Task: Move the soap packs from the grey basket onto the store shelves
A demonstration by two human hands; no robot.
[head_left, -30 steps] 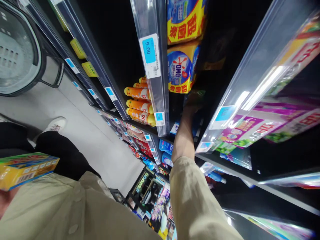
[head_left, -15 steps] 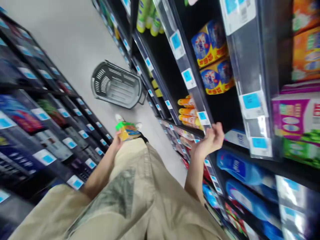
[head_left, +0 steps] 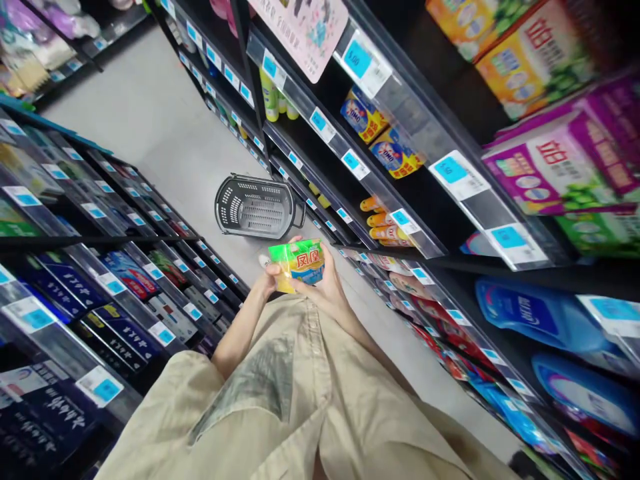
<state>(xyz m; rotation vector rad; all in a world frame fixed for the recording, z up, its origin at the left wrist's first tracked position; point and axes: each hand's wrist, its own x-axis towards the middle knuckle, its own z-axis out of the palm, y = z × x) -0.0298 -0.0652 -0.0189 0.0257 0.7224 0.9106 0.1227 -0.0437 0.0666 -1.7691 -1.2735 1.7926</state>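
Note:
Between my two hands, in front of my waist, is a green and yellow soap pack (head_left: 299, 263) with large red characters and a blue patch. My left hand (head_left: 271, 280) grips its left end, thumb on the near face. At the right end, my right hand (head_left: 327, 277) has its fingers and thumb round the pack. Just beyond the pack, a grey shopping basket (head_left: 293, 212) with slotted sides stands on the floor, its handle toward the right shelf. Nothing shows inside the basket.
The right shelf holds blue and yellow OMO packs (head_left: 397, 153), yellow-orange bottles (head_left: 385, 230), purple soap packs (head_left: 550, 167) and blue detergent bottles (head_left: 530, 310). Dark toothpaste boxes (head_left: 117, 337) line the left shelf. Between both runs lies a grey floor aisle (head_left: 150, 100).
My right hand has come away from the right shelf and taken hold of the soap pack. The pack, in my left hand, has moved right. The view has shifted, showing more of the aisle.

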